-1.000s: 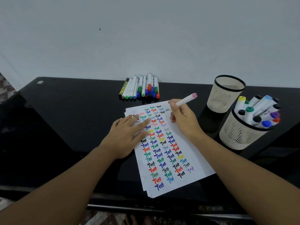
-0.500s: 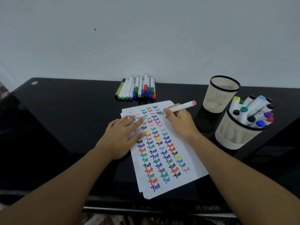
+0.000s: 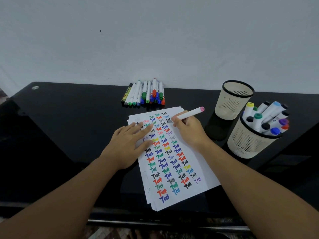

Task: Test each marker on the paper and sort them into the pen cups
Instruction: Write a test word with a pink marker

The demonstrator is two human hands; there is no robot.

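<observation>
On the paper (image 3: 174, 159): left hand (image 3: 128, 145) pressed flat, fingers straight; right hand (image 3: 189, 131) pinching white pink-ended marker (image 3: 189, 113), tip touching sheet.

Bare black surface (image 3: 69, 135) lying open at left, two pen cups (image 3: 234, 100) crowding right, marker row (image 3: 145, 94) blocking back edge.

Marker (image 3: 188, 114) tip hidden behind right hand (image 3: 189, 131), far cup (image 3: 233, 100) contents unseen
</observation>
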